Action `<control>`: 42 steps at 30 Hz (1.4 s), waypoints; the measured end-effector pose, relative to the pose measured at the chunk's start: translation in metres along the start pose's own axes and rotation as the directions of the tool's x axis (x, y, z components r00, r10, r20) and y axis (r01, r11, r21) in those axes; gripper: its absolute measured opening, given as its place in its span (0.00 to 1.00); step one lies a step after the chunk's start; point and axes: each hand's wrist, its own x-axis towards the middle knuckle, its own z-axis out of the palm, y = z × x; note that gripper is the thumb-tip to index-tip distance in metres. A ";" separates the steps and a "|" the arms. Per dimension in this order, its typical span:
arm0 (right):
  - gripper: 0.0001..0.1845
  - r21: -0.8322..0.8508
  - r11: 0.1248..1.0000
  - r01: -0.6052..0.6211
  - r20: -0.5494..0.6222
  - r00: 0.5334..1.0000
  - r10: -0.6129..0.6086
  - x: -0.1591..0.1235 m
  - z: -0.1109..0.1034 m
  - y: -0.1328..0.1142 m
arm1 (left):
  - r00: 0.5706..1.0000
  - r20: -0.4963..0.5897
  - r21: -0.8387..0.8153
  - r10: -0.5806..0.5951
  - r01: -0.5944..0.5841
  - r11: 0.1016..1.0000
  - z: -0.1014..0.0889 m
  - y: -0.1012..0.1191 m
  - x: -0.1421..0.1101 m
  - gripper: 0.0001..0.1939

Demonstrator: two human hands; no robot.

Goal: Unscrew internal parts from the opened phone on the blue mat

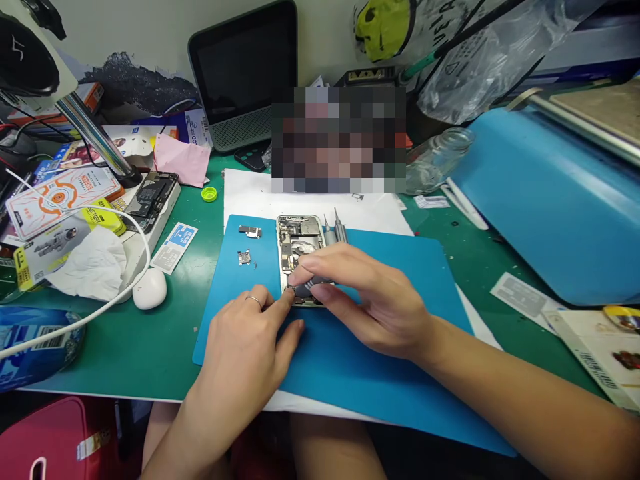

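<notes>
An opened smartphone (300, 230) with its inner boards bare lies upright in line with me on a blue mat (390, 393). My left hand (250, 353) rests on the mat, its index fingertip on the phone's lower left edge and its thumb held apart. Over the phone's lower right part, my right hand (370, 300) has thumb and fingertips brought together around a small dark grey thing that I cannot make out. The hand hides part of the phone. Left of the phone lie a small metal-and-black bracket (250, 231) and a small metal part (244, 257).
Two screwdrivers (340, 227) lie just beyond the phone. White paper (245, 190) extends under the mat. A white cable (143, 237), earbud case (150, 289) and crumpled tissue (95, 263) are left. A glass jar (440, 160) and blue sheet (530, 200) are right.
</notes>
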 end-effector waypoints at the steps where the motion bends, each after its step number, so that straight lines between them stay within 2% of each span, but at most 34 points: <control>1: 0.31 0.016 1.000 -0.004 0.000 1.000 0.004 0.000 0.000 0.000 | 1.000 0.000 0.002 0.001 -0.001 1.000 0.000 0.000 0.000 0.15; 9: 0.31 0.033 0.999 -0.014 0.003 1.000 0.014 -0.002 0.001 0.000 | 1.000 -0.016 0.009 0.006 -0.006 1.000 0.002 0.000 0.000 0.15; 17: 0.34 0.038 0.999 -0.008 0.024 1.000 0.007 -0.003 0.001 -0.001 | 1.000 -0.015 -0.012 -0.001 0.001 1.000 0.001 0.000 -0.002 0.10; 28: 0.31 0.070 0.996 -0.053 0.023 0.998 0.051 -0.003 0.002 -0.002 | 0.999 -0.030 0.009 0.013 -0.013 1.000 0.002 0.000 0.000 0.15; 42: 0.28 0.021 1.000 -0.007 0.006 1.000 0.007 -0.002 0.003 -0.002 | 1.000 -0.013 0.000 -0.005 0.005 1.000 0.001 0.000 -0.001 0.08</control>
